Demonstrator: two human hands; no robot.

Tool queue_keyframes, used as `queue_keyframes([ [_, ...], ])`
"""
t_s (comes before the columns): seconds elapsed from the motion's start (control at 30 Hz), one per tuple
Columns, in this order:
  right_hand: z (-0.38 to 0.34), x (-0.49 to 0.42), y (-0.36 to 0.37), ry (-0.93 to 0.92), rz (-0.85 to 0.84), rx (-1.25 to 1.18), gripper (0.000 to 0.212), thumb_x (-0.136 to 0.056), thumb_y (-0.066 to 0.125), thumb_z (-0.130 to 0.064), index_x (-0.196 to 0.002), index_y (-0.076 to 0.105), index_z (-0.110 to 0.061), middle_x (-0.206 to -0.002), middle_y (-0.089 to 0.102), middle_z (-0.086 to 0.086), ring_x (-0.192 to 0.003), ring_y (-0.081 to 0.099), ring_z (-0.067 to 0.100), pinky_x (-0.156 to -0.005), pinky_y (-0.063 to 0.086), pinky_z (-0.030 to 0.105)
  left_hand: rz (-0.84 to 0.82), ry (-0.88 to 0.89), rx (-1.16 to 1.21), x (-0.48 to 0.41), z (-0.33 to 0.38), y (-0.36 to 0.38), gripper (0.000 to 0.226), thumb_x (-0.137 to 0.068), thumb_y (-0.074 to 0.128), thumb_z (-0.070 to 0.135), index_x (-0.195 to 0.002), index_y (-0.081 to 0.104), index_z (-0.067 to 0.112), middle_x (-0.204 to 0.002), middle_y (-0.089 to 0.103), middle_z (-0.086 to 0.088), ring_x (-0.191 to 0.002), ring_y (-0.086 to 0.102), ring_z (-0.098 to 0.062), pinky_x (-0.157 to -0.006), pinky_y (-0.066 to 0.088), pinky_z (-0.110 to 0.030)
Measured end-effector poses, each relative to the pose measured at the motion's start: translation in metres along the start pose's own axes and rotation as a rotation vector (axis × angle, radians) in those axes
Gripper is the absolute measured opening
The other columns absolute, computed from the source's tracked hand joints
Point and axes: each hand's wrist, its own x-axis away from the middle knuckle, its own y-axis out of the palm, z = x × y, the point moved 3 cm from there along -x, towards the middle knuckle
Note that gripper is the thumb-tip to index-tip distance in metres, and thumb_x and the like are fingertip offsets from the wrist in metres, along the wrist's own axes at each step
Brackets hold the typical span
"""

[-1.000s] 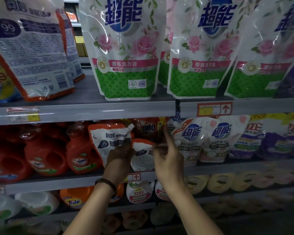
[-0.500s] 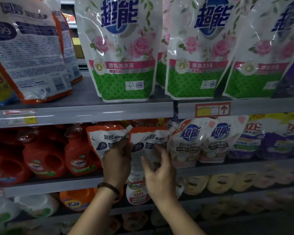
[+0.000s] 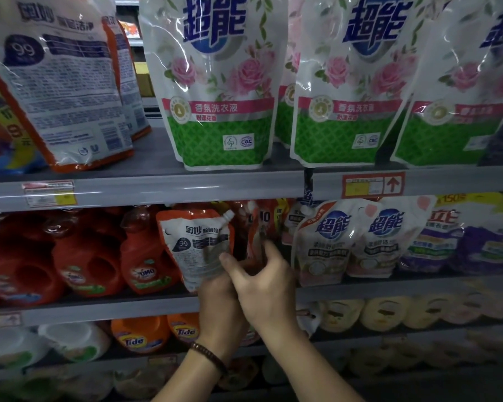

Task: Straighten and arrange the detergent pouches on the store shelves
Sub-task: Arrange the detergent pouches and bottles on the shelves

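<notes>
Our left hand [image 3: 219, 307], with a bead bracelet [image 3: 209, 357] on the wrist, grips the bottom of a pouch [image 3: 196, 245]. The pouch is white with an orange edge and stands upright on the middle shelf [image 3: 114, 310], its spout cap pointing up and to the right. Most of the left fingers are hidden behind the pouch and behind our other hand.

Our right hand [image 3: 269, 290] crosses in front of the left one. Its thumb reaches to the lower right corner of the pouch, and its fingers curl around a second pouch [image 3: 255, 239]. That one is orange, turned edge-on and blurred, just right of the first and touching or nearly touching it.

Left of the pouches stand orange bottles [image 3: 145, 256] in a row on the same shelf. To the right are two white pouches [image 3: 327, 242] with blue lettering, then purple pouches [image 3: 447, 245].

On the top shelf [image 3: 157, 191], large rose pouches [image 3: 218, 97] stand side by side. Left of them a big white pouch [image 3: 61, 82] leans with its printed back toward us. A red price tag [image 3: 373, 185] with an arrow sits on the shelf edge. On the shelf below the hands stand Tide bottles [image 3: 138, 338].
</notes>
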Motion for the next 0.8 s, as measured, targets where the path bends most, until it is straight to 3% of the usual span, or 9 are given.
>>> queue_keyframes([
  [0.1, 0.002, -0.001, 0.0, -0.019, 0.034, 0.008, 0.022, -0.094, 0.076, -0.045, -0.104, 0.073, -0.025, -0.087, 0.076, -0.014, -0.082, 0.071, -0.005, -0.068, 0.054, 0.012, 0.023, 0.092, 0.023, 0.003, 0.007, 0.003, 0.02, -0.087, 0.07, 0.017, -0.084, 0.076, 0.037, -0.07, 0.063, 0.029, -0.075, 0.066, 0.009, -0.065, 0.044, 0.0],
  [0.17, 0.007, -0.003, -0.003, -0.025, 0.063, 0.016, 0.017, -0.102, 0.068, -0.041, -0.098, 0.073, -0.025, -0.08, 0.075, -0.012, -0.074, 0.071, -0.001, -0.062, 0.057, 0.023, 0.008, 0.089, 0.082, 0.003, 0.004, 0.007, 0.016, -0.089, 0.068, 0.022, -0.081, 0.075, 0.034, -0.066, 0.069, 0.019, -0.067, 0.068, 0.005, -0.055, 0.048, -0.013],
  [0.23, 0.014, -0.007, -0.006, -0.032, 0.095, 0.043, 0.025, -0.106, 0.06, -0.041, -0.093, 0.073, -0.023, -0.074, 0.072, -0.008, -0.067, 0.069, 0.003, -0.057, 0.056, 0.033, -0.011, 0.076, 0.075, 0.005, -0.001, 0.012, 0.012, -0.087, 0.069, 0.019, -0.079, 0.074, 0.026, -0.065, 0.07, 0.011, -0.059, 0.066, -0.001, -0.047, 0.05, -0.033],
  [0.27, 0.017, -0.009, -0.007, -0.038, 0.106, 0.058, 0.029, -0.107, 0.058, -0.04, -0.091, 0.073, -0.022, -0.073, 0.072, -0.007, -0.065, 0.068, 0.003, -0.055, 0.054, 0.033, -0.019, 0.068, 0.048, 0.008, -0.003, 0.015, 0.012, -0.086, 0.07, 0.016, -0.077, 0.075, 0.023, -0.062, 0.069, 0.01, -0.056, 0.065, -0.002, -0.045, 0.048, -0.037],
  [0.43, 0.024, -0.014, -0.013, -0.06, 0.096, 0.091, 0.029, -0.109, 0.057, -0.026, -0.086, 0.073, -0.022, -0.072, 0.07, -0.011, -0.069, 0.068, 0.0, -0.055, 0.048, 0.016, -0.088, 0.083, -0.099, 0.009, 0.002, 0.02, 0.015, -0.086, 0.061, 0.026, -0.079, 0.075, 0.025, -0.06, 0.065, 0.01, -0.052, 0.059, -0.005, -0.044, 0.042, -0.031],
  [0.53, 0.027, -0.019, -0.018, -0.051, 0.122, 0.124, 0.023, -0.105, 0.06, -0.015, -0.09, 0.076, -0.023, -0.073, 0.068, -0.018, -0.074, 0.066, -0.01, -0.059, 0.044, 0.006, -0.18, 0.154, -0.222, 0.006, 0.006, 0.025, 0.022, -0.085, 0.054, 0.032, -0.09, 0.075, 0.027, -0.068, 0.071, 0.006, -0.057, 0.066, -0.012, -0.048, 0.049, -0.032],
  [0.6, 0.029, -0.022, -0.023, -0.028, 0.13, 0.119, 0.023, -0.106, 0.06, -0.016, -0.093, 0.077, -0.024, -0.075, 0.068, -0.018, -0.076, 0.065, -0.011, -0.06, 0.045, 0.006, -0.235, 0.15, -0.223, 0.005, 0.009, 0.026, 0.024, -0.085, 0.054, 0.037, -0.098, 0.073, 0.029, -0.074, 0.073, 0.005, -0.063, 0.069, -0.016, -0.051, 0.053, -0.036],
  [0.7, 0.033, -0.028, -0.03, 0.01, 0.12, 0.104, 0.022, -0.108, 0.057, -0.024, -0.096, 0.076, -0.026, -0.083, 0.073, -0.012, -0.078, 0.068, -0.003, -0.061, 0.046, 0.009, -0.317, 0.09, -0.182, 0.004, 0.014, 0.025, 0.028, -0.088, 0.056, 0.045, -0.11, 0.071, 0.036, -0.088, 0.076, 0.012, -0.075, 0.07, -0.008, -0.06, 0.055, -0.037],
  [0.8, 0.036, -0.032, -0.034, 0.014, 0.111, 0.115, 0.022, -0.109, 0.057, -0.025, -0.098, 0.076, -0.024, -0.091, 0.074, -0.01, -0.084, 0.069, 0.002, -0.063, 0.044, 0.009, -0.282, -0.097, -0.162, -0.004, -0.002, 0.021, 0.033, -0.094, 0.052, 0.056, -0.1, 0.078, 0.037, -0.087, 0.078, 0.018, -0.076, 0.07, 0.003, -0.066, 0.058, -0.033],
])
